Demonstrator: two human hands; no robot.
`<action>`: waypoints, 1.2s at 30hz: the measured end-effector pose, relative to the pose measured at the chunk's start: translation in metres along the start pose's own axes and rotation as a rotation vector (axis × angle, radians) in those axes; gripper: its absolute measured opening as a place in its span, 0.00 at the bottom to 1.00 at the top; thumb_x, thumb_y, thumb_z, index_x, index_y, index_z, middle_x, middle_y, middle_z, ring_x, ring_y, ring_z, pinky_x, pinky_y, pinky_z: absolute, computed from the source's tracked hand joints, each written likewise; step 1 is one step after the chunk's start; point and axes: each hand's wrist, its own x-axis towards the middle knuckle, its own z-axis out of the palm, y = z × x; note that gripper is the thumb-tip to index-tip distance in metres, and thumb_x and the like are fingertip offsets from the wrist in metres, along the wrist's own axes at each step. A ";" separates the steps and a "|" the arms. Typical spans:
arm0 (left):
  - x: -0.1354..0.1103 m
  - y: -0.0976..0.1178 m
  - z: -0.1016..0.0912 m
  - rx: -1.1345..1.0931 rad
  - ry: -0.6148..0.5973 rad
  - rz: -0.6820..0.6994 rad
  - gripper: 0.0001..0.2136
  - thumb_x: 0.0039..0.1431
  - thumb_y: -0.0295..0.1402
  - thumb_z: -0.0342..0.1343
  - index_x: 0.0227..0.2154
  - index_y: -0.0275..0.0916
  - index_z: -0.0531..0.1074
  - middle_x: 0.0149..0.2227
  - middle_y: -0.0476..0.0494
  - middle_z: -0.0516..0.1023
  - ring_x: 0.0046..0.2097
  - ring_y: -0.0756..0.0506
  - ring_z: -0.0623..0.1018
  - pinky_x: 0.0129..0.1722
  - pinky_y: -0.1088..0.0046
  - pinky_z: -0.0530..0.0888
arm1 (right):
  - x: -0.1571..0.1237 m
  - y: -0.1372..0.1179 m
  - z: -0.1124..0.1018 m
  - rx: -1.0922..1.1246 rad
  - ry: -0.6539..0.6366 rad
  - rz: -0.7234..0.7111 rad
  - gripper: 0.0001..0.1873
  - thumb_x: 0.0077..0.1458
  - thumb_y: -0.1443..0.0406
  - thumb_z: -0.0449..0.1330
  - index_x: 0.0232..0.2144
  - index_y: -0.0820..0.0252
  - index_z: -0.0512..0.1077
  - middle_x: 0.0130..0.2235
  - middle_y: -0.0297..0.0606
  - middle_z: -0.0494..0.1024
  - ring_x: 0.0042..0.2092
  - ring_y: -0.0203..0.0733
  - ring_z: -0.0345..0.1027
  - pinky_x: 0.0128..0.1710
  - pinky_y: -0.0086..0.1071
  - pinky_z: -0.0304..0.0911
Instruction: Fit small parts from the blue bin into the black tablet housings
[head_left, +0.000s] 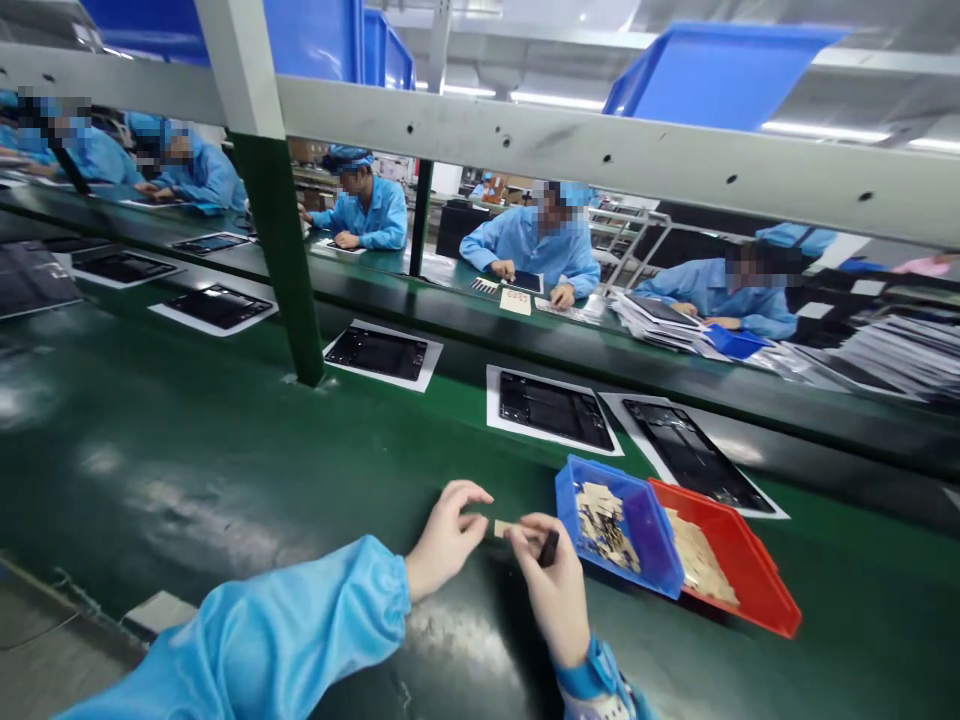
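My left hand (446,535) and my right hand (551,585) meet over the green bench top (225,480), both pinching a small tan strip (504,527) between their fingertips. My right hand also grips a small black tool (548,548). Just right of my hands stands a blue bin (622,525) of small tan and dark pieces. A red bin (731,570) with tan sheets sits against it.
Black panels on white sheets (553,410) lie along the green conveyor belt, one right behind the bins (694,455). A green post (281,260) rises from the bench. Several people in blue coats work across the line beside paper stacks (900,355). Blue crates sit overhead.
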 end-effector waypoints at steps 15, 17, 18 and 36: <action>-0.001 0.010 -0.011 0.137 -0.356 -0.090 0.10 0.48 0.31 0.59 0.34 0.35 0.69 0.29 0.51 0.68 0.26 0.55 0.65 0.25 0.80 0.62 | -0.014 0.020 -0.001 -0.146 -0.070 -0.048 0.11 0.51 0.56 0.59 0.29 0.57 0.69 0.24 0.34 0.73 0.24 0.38 0.67 0.23 0.28 0.64; -0.001 0.009 -0.010 0.126 -0.401 -0.107 0.09 0.49 0.30 0.59 0.35 0.35 0.70 0.28 0.50 0.69 0.27 0.54 0.67 0.26 0.80 0.63 | -0.015 0.022 -0.001 -0.145 -0.067 -0.056 0.10 0.51 0.57 0.59 0.30 0.57 0.69 0.26 0.35 0.74 0.25 0.39 0.69 0.24 0.28 0.65; -0.001 0.009 -0.010 0.133 -0.401 -0.110 0.08 0.50 0.30 0.58 0.34 0.35 0.70 0.27 0.50 0.70 0.28 0.53 0.68 0.26 0.80 0.63 | -0.015 0.023 -0.001 -0.144 -0.054 -0.057 0.10 0.51 0.57 0.60 0.31 0.57 0.69 0.26 0.35 0.74 0.26 0.39 0.69 0.24 0.28 0.66; -0.002 0.010 -0.013 0.286 -0.275 0.054 0.06 0.53 0.29 0.56 0.31 0.38 0.79 0.32 0.44 0.77 0.36 0.49 0.75 0.31 0.78 0.69 | -0.008 0.011 -0.003 -0.194 -0.151 -0.102 0.11 0.51 0.57 0.60 0.32 0.57 0.77 0.34 0.41 0.80 0.36 0.47 0.75 0.38 0.35 0.71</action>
